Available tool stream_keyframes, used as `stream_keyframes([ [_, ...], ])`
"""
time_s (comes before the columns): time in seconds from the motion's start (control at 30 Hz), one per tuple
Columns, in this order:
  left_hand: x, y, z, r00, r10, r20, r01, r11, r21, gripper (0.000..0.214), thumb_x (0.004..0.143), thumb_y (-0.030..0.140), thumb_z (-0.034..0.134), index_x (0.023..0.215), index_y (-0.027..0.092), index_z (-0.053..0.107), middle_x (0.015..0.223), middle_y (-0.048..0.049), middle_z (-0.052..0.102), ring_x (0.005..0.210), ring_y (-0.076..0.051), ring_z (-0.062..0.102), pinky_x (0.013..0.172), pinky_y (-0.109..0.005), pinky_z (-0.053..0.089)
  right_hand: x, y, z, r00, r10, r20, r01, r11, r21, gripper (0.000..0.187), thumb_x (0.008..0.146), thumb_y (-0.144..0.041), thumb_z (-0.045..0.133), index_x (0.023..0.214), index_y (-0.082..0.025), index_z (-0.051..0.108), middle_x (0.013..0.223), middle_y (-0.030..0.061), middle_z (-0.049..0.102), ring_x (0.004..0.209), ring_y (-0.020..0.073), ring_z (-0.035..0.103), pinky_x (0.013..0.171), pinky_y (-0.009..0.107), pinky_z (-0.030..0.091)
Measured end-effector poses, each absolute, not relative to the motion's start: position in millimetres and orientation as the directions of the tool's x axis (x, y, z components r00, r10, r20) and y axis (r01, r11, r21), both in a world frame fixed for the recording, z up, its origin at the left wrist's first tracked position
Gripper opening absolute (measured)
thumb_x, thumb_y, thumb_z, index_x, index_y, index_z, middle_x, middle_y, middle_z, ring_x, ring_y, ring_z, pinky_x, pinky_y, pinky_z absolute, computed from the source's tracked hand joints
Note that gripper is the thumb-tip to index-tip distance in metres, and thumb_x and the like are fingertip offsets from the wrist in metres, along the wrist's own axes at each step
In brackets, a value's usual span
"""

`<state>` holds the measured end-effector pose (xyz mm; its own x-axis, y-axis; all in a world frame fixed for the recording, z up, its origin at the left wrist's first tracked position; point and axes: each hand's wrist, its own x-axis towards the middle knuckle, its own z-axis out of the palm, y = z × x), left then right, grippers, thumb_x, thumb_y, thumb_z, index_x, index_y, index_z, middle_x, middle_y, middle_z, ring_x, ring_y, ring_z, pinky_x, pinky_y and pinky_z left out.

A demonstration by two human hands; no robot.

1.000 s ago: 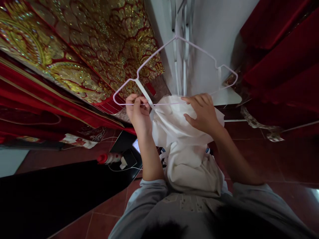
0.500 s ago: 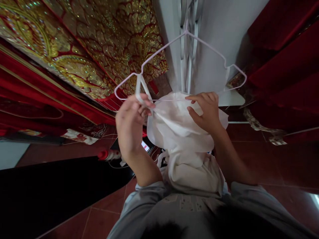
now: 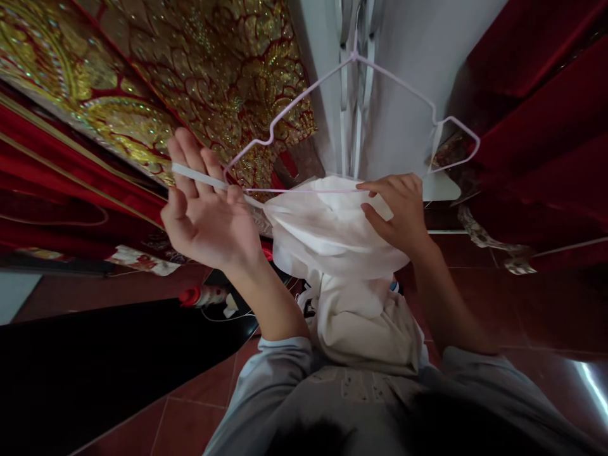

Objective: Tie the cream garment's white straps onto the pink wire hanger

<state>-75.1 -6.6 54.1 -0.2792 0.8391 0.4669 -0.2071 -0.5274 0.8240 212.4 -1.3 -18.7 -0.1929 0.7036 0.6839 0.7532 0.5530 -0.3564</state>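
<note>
A pale pink wire hanger (image 3: 394, 79) hangs in front of me with a white cloth garment (image 3: 332, 231) draped over its bottom bar. My left hand (image 3: 206, 206) is raised with its palm toward me. Its fingers are stretched out, and a white strap (image 3: 197, 177) of the garment lies pulled taut across them to the left of the hanger. My right hand (image 3: 396, 212) grips the top edge of the white cloth at the hanger's bar. The other strap (image 3: 434, 145) still hangs from the hanger's right shoulder.
Red and gold embroidered fabric (image 3: 156, 82) hangs at the left, dark red cloth (image 3: 541, 114) at the right, a white wall (image 3: 408, 57) behind the hanger. Below are a red tile floor (image 3: 522, 304), a dark surface (image 3: 95, 361), a red-tipped object (image 3: 202, 296) and cables.
My left hand pulled the left strap off the hanger's notch and carried it out to the left, turning palm up. The right hand stayed on the cloth.
</note>
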Motion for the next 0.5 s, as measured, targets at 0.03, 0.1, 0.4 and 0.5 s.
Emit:
stream_keyframes([
  [0.03,-82,-2,52,-0.269,0.848,0.457,-0.172,-0.509,0.843,0.039,0.103,0.052,0.039,0.128,0.045,0.069,0.163,0.016,0.052,0.165,-0.029,0.023,0.092,-0.046,0.059,212,-1,-19,-0.191,0.698,0.69,0.751,0.556,-0.354,0.026,0.099,-0.033,0.058,0.121,-0.029,0.07,0.096,0.0018,0.07,0.097,0.024,0.061,0.1,0.045,0.04],
  [0.1,-93,8,42,-0.308,0.866,0.394,-0.149,-0.453,0.879,0.034,0.104,0.046,0.043,0.124,0.044,0.071,0.155,0.0119,0.061,0.163,-0.028,0.031,0.093,-0.049,0.057,212,-1,-20,-0.186,0.689,0.7,0.748,0.561,-0.354,0.025,0.099,-0.033,0.058,0.12,-0.028,0.07,0.096,0.002,0.07,0.096,0.0238,0.062,0.099,0.045,0.04],
  [0.4,-44,5,15,-0.282,0.927,0.248,-0.264,-0.324,0.909,0.029,0.086,0.048,0.075,0.097,0.021,0.072,0.114,-0.0116,0.078,0.114,-0.027,0.072,0.059,-0.025,0.05,203,-4,-21,-0.179,0.699,0.693,0.747,0.555,-0.367,0.028,0.098,-0.033,0.058,0.124,-0.03,0.068,0.099,0.0017,0.071,0.1,0.0239,0.063,0.105,0.049,0.042],
  [0.5,-24,-2,21,-0.236,0.933,0.272,-0.297,-0.335,0.894,0.029,0.091,0.051,0.073,0.091,0.023,0.065,0.083,-0.0065,0.072,0.087,-0.021,0.074,0.043,-0.022,0.035,208,-7,-19,-0.176,0.691,0.702,0.734,0.567,-0.374,0.029,0.099,-0.035,0.057,0.126,-0.031,0.066,0.107,0.0041,0.072,0.106,0.0263,0.064,0.107,0.053,0.044],
])
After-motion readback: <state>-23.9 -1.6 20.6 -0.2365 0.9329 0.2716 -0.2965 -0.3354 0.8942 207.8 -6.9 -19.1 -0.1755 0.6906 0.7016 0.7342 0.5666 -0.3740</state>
